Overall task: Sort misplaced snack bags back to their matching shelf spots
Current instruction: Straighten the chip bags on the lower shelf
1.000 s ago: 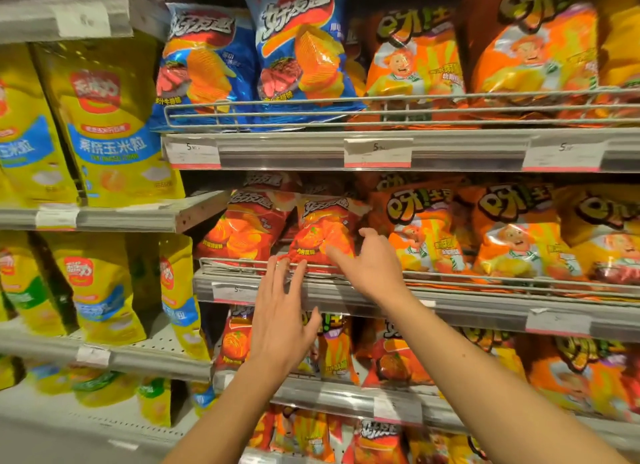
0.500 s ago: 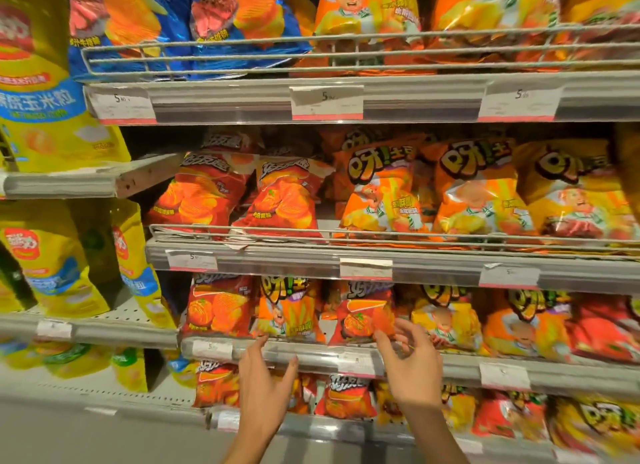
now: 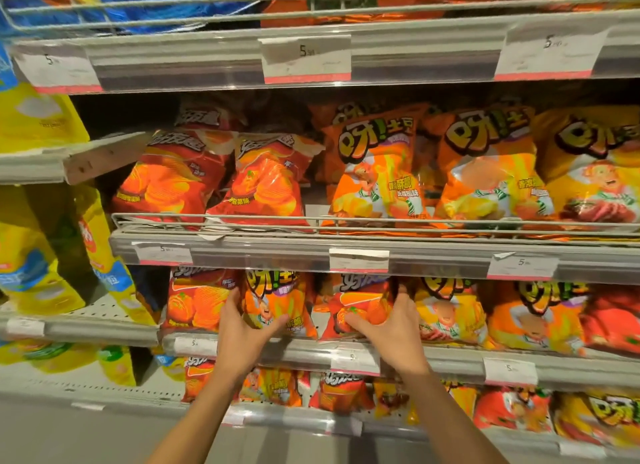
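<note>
Since half a second ago, both hands have been closed on bags above the shelf rail [image 3: 304, 354]: the left hand [image 3: 242, 335] grips the orange bag [image 3: 277, 302], the right hand [image 3: 391, 328] the red bag [image 3: 356, 307]; a swap seems intended.

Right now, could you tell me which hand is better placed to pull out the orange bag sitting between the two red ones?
Left hand: it already grips the orange bag.
</note>
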Available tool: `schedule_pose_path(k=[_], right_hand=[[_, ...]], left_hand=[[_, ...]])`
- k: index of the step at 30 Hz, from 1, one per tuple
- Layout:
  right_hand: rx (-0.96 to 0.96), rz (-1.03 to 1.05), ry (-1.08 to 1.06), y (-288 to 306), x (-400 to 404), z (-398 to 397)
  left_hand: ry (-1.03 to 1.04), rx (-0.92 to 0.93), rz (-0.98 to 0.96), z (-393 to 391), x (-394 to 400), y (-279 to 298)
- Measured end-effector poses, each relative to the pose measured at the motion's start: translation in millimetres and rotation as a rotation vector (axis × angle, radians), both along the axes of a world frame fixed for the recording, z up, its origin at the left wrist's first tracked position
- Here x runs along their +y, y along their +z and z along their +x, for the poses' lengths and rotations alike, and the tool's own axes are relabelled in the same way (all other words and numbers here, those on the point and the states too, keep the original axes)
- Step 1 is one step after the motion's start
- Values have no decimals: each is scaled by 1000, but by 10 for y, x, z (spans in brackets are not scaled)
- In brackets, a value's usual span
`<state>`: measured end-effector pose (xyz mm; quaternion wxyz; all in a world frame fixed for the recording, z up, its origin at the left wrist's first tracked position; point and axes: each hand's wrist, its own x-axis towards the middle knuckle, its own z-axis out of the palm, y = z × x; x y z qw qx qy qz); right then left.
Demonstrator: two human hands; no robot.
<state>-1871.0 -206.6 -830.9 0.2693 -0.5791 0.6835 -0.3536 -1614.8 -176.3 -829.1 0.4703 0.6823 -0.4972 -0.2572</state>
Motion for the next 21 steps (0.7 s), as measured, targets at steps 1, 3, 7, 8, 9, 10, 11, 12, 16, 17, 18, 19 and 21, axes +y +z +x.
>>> schedule_pose_path(k=[1,3,7,8,9,10,11,12,16,17,18,19,21], right_hand=[[21,24,13,-20,-59,11],[37,64,47,-58,-156,29],[-71,67,87,-97,-258,53],[-116,68,70,-100,-255,58],[-153,70,58,-113,-251,56],[-175,75,51,-120,-240,58],[-183,80,48,-136,-231,58],[-181,82,44,-148,-226,59],[-135,66,-22,-194,-222,90],[-126,62,-39,-190,-210,114],[-120,56,-62,-179,-202,131],[-113,49,-87,-172,-194,147],[-108,36,-114,-138,-184,170]], left_hand=[[-13,-9,13,33,-72,-17],[-50,-2,42,73,-187,-60],[-114,80,64,72,-385,-95],[-110,102,64,69,-424,-102],[-107,118,64,64,-456,-113],[-107,129,66,58,-479,-130],[-107,138,69,51,-495,-151],[-108,144,70,48,-504,-171],[-103,158,66,51,-506,-177],[-97,159,62,56,-504,-162],[-93,160,57,61,-498,-141],[-91,162,54,63,-488,-115],[-82,167,45,58,-468,-56]])
